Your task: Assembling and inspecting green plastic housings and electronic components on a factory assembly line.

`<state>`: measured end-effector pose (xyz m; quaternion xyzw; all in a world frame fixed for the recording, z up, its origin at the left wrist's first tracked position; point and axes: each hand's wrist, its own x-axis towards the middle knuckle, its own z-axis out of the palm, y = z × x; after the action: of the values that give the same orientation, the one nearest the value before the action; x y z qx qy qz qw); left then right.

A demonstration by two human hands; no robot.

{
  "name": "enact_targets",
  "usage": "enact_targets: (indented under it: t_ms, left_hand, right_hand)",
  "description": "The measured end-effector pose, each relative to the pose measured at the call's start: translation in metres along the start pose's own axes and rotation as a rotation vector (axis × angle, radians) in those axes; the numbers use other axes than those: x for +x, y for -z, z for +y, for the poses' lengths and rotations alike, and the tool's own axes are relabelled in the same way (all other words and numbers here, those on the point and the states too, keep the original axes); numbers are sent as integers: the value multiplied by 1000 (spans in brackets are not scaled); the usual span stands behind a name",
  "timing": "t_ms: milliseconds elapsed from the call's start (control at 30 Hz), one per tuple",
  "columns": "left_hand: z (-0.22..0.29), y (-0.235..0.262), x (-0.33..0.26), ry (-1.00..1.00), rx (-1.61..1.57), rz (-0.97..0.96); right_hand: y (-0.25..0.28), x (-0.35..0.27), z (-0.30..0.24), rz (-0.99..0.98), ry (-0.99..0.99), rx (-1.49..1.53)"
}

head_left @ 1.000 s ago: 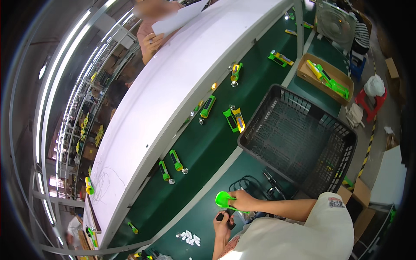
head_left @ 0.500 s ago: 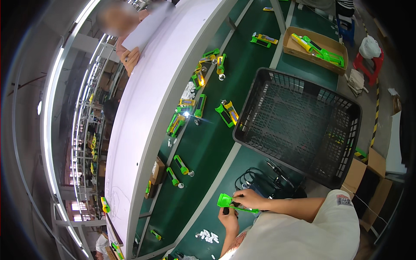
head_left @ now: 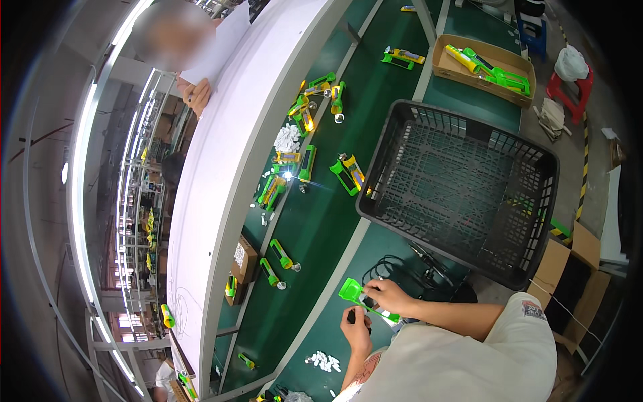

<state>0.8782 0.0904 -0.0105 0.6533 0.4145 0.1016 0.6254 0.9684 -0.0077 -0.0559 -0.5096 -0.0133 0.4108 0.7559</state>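
A bright green plastic housing (head_left: 349, 289) with a wide cupped end is at the lower middle, in front of my body. My right hand (head_left: 390, 299) is closed on it, fingertips pinched near the cupped end. A dark piece shows by those fingertips. Just below and left, my left hand (head_left: 357, 333) is closed around a small black piece (head_left: 351, 317) that sticks up between thumb and fingers; its kind is not clear. Small white pieces (head_left: 325, 362) lie in a pile on the green bench, left of my left hand.
A black plastic crate (head_left: 462, 194) stands ahead, beside a green conveyor belt (head_left: 315, 221) carrying several green and yellow lamps. Beyond is a cardboard tray (head_left: 482, 70) of similar parts. Black cables (head_left: 395, 268) lie beyond my hands. Another person's hand (head_left: 197, 96) rests across the white divider.
My left hand has drawn slightly down from the green housing with the black piece. My right hand stays on the housing, which has shifted slightly. The view has moved a little.
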Motion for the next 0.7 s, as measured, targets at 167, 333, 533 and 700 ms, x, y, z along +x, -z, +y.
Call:
enact_targets:
  t_ms: [167,333,533,700]
  left_hand:
    - [2,-4,-3,5,117,44]
    - [0,-4,-1,15,98,14]
    - [1,-4,1,39,99,-32]
    - [4,-5,0,53,83,-119]
  right_hand:
    - [0,-4,-2,-46,-13,-38]
    - [5,-11,-19,-12,45,-193]
    - [15,-5,-10,-22,104,-325]
    - [22,1,-4,15,106,-252]
